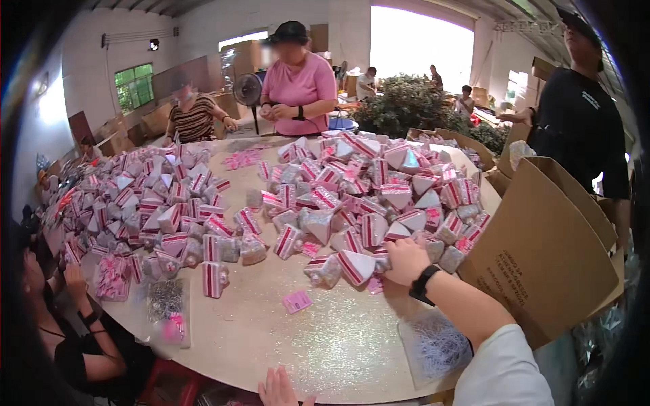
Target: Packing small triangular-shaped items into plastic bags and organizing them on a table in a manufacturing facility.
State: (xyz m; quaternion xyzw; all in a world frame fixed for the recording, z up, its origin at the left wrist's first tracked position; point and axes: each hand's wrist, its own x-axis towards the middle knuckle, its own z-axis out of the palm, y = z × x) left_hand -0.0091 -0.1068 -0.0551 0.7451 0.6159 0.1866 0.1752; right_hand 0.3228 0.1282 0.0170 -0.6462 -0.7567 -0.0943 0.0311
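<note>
My right hand (405,262), with a dark watch on its wrist, reaches to the near edge of the big pile. Its fingers curl at the end of a wedge-shaped, cake-slice piece (357,268) in white with pink stripes; the fingertips are partly hidden. At the table's near edge lies my left hand (279,388), fingers apart and nothing in it. A small pink card (296,302) rests between the two hands. Beside my right forearm sits a clear tray (433,346) of thin pale strands. More cake-slice pieces (325,196) fill the heap ahead.
A large open cardboard box (542,250) stands at the right edge. Another pile of pieces (149,203) covers the left side, near a tray of dark metallic bits (166,308) and pink cards (114,277). Co-workers (298,84) stand or sit around the glittery table (318,352).
</note>
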